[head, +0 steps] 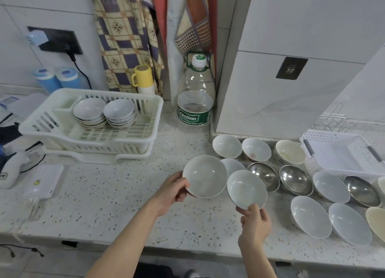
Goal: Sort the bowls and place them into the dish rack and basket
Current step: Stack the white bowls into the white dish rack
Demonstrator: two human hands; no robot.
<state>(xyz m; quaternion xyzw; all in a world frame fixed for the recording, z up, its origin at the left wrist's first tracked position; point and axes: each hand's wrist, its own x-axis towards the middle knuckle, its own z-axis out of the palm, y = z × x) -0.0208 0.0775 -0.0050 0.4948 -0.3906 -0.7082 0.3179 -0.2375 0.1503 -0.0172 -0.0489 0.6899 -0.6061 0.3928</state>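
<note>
My left hand (174, 191) grips the left rim of a white bowl (205, 176) held above the counter. My right hand (255, 221) pinches the near rim of a second white bowl (246, 189), tilted just right of the first. The white dish rack (133, 140) at the left holds two stacks of white bowls (104, 113). A white basket (312, 163) stands at the right, with nothing visible inside. Between them on the counter lie several white bowls (310, 219), steel bowls (295, 179) and a cream bowl (290, 154).
A large water bottle (195, 94) stands against the wall corner behind the bowls. A yellow mug (143, 76) sits behind the rack. Chargers, cables and a white device (43, 180) lie at the counter's left. The counter edge (187, 250) runs close in front of me.
</note>
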